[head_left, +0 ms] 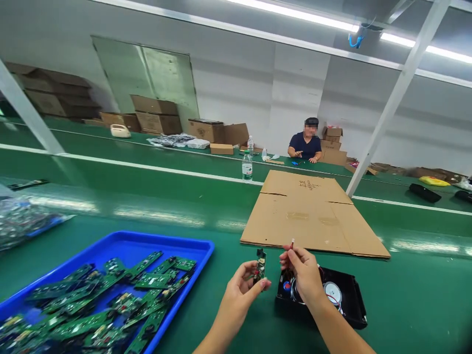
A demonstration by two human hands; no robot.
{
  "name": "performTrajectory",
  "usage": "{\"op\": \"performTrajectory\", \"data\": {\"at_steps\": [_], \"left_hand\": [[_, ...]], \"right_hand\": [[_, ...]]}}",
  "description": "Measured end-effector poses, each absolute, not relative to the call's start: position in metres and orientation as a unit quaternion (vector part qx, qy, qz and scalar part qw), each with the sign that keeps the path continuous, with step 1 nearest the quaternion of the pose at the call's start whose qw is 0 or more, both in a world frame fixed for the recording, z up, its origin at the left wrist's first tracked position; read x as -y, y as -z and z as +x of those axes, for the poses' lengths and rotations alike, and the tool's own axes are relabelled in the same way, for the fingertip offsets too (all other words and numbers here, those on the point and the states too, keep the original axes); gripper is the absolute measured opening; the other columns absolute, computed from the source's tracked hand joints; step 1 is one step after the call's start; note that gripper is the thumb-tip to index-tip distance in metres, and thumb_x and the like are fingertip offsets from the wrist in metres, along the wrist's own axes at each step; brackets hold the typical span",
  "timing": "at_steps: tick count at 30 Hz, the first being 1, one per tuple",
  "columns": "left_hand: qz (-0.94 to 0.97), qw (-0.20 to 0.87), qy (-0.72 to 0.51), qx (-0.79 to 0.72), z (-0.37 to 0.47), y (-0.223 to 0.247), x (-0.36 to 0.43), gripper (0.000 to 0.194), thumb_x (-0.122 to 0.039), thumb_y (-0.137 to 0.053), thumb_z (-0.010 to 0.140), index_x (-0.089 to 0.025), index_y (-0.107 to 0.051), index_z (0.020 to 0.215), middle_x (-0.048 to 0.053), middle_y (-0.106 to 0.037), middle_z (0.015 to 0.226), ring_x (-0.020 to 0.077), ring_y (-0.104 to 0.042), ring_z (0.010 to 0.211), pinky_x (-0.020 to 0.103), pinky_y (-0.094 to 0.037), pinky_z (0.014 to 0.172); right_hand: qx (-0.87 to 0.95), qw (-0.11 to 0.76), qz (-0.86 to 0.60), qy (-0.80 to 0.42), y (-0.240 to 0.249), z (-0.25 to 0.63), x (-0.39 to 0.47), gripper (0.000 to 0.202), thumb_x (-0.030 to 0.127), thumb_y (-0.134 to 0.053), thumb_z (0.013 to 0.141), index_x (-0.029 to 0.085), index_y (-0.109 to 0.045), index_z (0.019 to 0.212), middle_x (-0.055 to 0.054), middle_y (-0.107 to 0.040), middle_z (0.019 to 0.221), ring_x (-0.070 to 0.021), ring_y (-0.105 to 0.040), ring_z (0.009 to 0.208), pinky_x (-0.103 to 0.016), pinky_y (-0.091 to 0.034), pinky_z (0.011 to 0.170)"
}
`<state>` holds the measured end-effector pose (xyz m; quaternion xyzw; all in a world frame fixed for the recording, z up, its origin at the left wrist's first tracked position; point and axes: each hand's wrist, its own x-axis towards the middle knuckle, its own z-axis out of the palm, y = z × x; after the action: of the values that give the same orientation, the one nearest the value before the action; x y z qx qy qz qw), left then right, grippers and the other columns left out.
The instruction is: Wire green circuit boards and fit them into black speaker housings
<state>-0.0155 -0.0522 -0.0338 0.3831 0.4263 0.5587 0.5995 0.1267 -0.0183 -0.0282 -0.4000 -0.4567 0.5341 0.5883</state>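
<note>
Assembly in mid-course: left hand [241,290] pinches a small upright green circuit board [260,266], its grip closed on the lower edge; right hand [304,275] grips a thin red-tipped wire [291,244] above a black plastic speaker housing [346,300] on the green matte tabletop [405,295]. Wire and board are apart, not yet joined. Blue plastic tray [121,246] at left holds many similar boards; flattened brown cardboard sheet [313,211] lies beyond.

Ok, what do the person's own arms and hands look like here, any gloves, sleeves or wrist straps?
Both are bare. The left hand and right hand wear no gloves, and no rings or finger cots can be made out. Both forearms are uncovered as far as the bottom edge of the picture, with no sleeve, watch, wristband or grounding cable in view. The fingernails look short and unpainted, though they are small in the picture.
</note>
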Motion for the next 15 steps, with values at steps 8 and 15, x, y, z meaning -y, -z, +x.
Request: {"op": "performTrajectory", "data": {"at_steps": [8, 15], "left_hand": [[0.424, 0.57, -0.547, -0.442, -0.006, 0.025, 0.058, 0.054, -0.043, -0.059, 0.067, -0.016, -0.04, 0.11, 0.004, -0.06, 0.079, 0.0143, -0.054, 0.06, 0.026, -0.045, 0.049], [0.431, 0.583, -0.528, -0.441, -0.007, 0.032, 0.062, 0.062, -0.054, -0.052, 0.069, -0.011, -0.05, 0.114, 0.001, -0.056, 0.065, 0.014, -0.05, 0.06, 0.027, -0.043, 0.059]], "right_hand": [[0.69, 0.474, -0.483, -0.256, 0.012, 0.135, 0.041, 0.016, 0.031, -0.052, 0.079, 0.019, -0.062, 0.077, -0.001, -0.059, 0.064, -0.0114, -0.051, 0.055, -0.024, -0.038, 0.052], [0.766, 0.463, -0.443, -0.037, 0.015, 0.123, 0.05, 0.023, 0.024, -0.041, 0.087, 0.017, -0.059, 0.075, 0.0, -0.053, 0.056, -0.0112, -0.045, 0.053, -0.024, -0.034, 0.053]]}}
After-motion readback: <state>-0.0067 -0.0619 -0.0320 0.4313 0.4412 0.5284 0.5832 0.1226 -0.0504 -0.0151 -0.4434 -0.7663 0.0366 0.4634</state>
